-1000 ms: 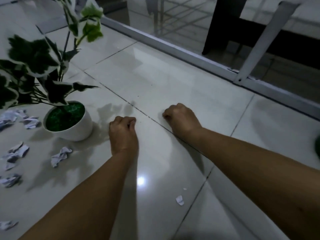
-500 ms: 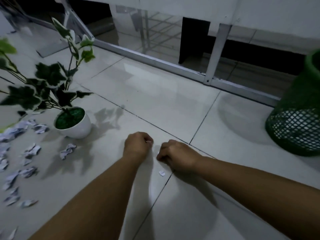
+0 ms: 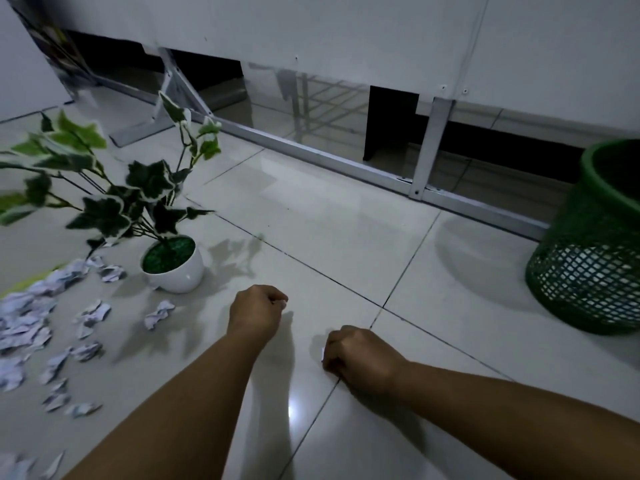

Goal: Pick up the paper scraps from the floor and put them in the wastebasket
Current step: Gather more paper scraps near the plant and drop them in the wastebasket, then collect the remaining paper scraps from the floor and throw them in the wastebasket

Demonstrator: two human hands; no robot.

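Fingers of the right hand (image 3: 360, 358) are curling round a small paper scrap (image 3: 322, 353); the left hand (image 3: 256, 311) is clenching, contents hidden.

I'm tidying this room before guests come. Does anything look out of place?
Yes: crumpled paper scraps litter the floor left of the potted plant, far from the green wastebasket.

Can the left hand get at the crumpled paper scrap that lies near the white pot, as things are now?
Probably yes: only bare floor lies between the left hand and the scrap. But its fingers are curled, perhaps already holding a small piece.
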